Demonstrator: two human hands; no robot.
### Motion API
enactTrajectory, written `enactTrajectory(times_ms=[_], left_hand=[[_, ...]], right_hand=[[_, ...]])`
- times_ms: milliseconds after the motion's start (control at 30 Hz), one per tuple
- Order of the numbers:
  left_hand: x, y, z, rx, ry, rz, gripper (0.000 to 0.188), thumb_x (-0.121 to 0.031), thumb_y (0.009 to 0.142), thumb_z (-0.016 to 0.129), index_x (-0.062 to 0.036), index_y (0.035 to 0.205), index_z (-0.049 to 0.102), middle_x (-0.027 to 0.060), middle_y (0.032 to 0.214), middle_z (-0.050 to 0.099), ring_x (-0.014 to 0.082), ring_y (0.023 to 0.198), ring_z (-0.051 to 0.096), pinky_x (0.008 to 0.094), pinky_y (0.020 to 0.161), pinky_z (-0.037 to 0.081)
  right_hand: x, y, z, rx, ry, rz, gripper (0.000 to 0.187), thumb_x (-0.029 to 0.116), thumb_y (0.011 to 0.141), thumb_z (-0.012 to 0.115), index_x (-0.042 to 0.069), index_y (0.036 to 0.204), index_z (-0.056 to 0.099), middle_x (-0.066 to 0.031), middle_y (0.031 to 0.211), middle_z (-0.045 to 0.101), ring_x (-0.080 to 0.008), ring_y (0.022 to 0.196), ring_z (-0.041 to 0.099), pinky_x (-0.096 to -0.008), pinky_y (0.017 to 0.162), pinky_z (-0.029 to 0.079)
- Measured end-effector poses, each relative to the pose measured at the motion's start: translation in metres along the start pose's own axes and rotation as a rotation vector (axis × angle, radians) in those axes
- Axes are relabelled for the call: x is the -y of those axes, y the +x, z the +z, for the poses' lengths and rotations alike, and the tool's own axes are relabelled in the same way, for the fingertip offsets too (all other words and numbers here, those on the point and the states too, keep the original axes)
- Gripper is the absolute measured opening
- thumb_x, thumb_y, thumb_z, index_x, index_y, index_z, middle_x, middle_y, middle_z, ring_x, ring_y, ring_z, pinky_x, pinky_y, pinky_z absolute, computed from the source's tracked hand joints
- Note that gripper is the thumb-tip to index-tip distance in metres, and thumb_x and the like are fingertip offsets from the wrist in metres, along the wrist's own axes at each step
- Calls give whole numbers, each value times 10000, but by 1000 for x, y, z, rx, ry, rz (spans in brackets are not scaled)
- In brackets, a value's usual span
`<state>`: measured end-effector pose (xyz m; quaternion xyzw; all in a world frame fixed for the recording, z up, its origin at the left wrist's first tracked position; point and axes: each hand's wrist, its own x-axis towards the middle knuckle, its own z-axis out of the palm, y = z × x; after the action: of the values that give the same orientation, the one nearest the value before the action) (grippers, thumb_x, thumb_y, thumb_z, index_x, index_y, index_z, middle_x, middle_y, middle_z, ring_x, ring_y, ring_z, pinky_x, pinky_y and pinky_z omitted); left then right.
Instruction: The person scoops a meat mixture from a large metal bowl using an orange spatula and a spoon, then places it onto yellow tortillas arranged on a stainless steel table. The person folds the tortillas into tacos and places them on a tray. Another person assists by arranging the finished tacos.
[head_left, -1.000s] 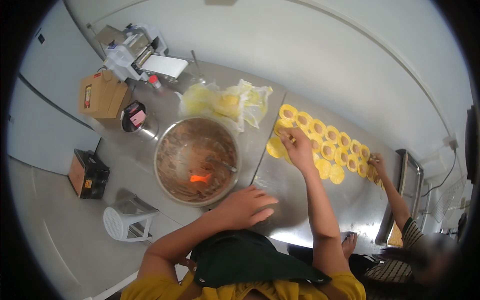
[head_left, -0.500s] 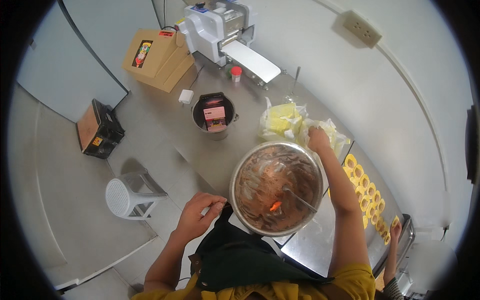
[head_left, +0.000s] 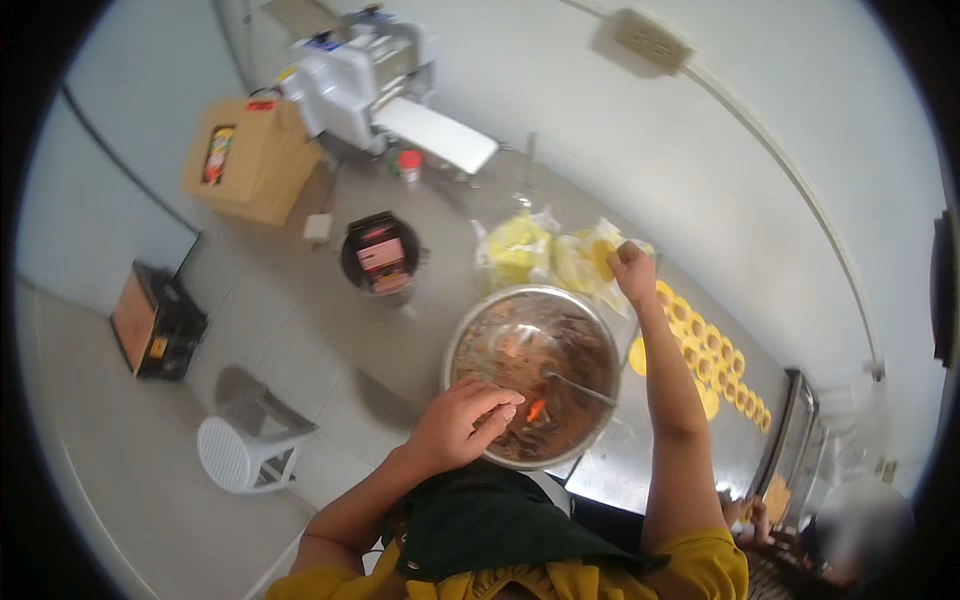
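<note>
My left hand [head_left: 465, 425] is over the near left rim of a large metal bowl [head_left: 452, 355]. Its fingers are bent toward the thumb, and nothing shows between them. Brown filling [head_left: 490, 340] coats the inside of the bowl, where a metal spoon [head_left: 580, 388] leans on the right rim. A small orange piece [head_left: 536, 410] lies in the filling. Beyond the bowl, my right hand [head_left: 632, 272] pinches a yellow round dough wrapper [head_left: 602, 256] above an opened plastic bag [head_left: 572, 262]. Another bag with yellow contents [head_left: 518, 245] stands to its left.
Rows of yellow wrappers topped with filling [head_left: 705, 345] cover the right side of the metal table [head_left: 450, 240]. Further back are a dark pot [head_left: 350, 265], a red-lidded jar [head_left: 409, 165], a white machine [head_left: 340, 95] and a cardboard box [head_left: 245, 160]. A co-worker's hands [head_left: 750, 515] show at lower right.
My right hand has come up out of the bag with a yellow wrapper. My left hand has moved right, over the bowl's rim. The whole view has shifted, and the co-worker's hands have lowered.
</note>
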<state>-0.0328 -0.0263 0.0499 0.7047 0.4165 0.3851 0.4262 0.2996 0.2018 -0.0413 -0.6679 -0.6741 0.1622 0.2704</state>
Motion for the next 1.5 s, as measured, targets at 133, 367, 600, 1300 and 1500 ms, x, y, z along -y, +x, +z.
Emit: enactTrajectory(times_ms=[133, 367, 600, 1300, 1500], left_hand=[[-27, 31, 51, 121, -106, 123, 184, -108, 869, 591, -33, 1033, 631, 77, 891, 649, 249, 835, 581, 350, 791, 447], [-79, 81, 178, 73, 4, 365, 289, -93, 847, 596, -45, 1131, 587, 147, 1056, 595, 280, 937, 561, 352, 819, 445], [-84, 84, 322, 364, -640, -146, 339, -151, 887, 635, -2, 1178, 542, 68, 1005, 591, 124, 931, 558, 273, 814, 462], [-47, 48, 475, 178, -612, -416, 118, -88, 869, 644, -37, 971, 615, -2, 844, 611, 53, 751, 542, 217, 682, 446], [-51, 43, 456, 128, -652, -503, 94, -87, 867, 634, -40, 941, 602, 2, 828, 611, 55, 731, 544, 218, 647, 437]], right_hand=[[-9, -49, -80, -115, 803, 277, 151, 165, 862, 565, 17, 849, 587, -36, 751, 597, -141, 675, 586, -305, 661, 500], [-3, -202, -174, -226, 1297, 487, 91, 172, 884, 583, 82, 881, 595, -2, 824, 603, -113, 728, 593, -283, 653, 496], [-58, -313, -218, -197, 1393, 550, 81, 144, 839, 687, 75, 864, 653, 8, 865, 631, -92, 766, 580, -239, 677, 472], [-229, -373, -207, -238, 873, 501, 120, 137, 898, 600, 19, 920, 589, 4, 769, 584, -58, 708, 511, -229, 622, 422], [-384, -334, -199, -712, 489, 570, 138, 100, 849, 636, 0, 940, 607, -19, 727, 609, -107, 655, 530, -271, 634, 450]])
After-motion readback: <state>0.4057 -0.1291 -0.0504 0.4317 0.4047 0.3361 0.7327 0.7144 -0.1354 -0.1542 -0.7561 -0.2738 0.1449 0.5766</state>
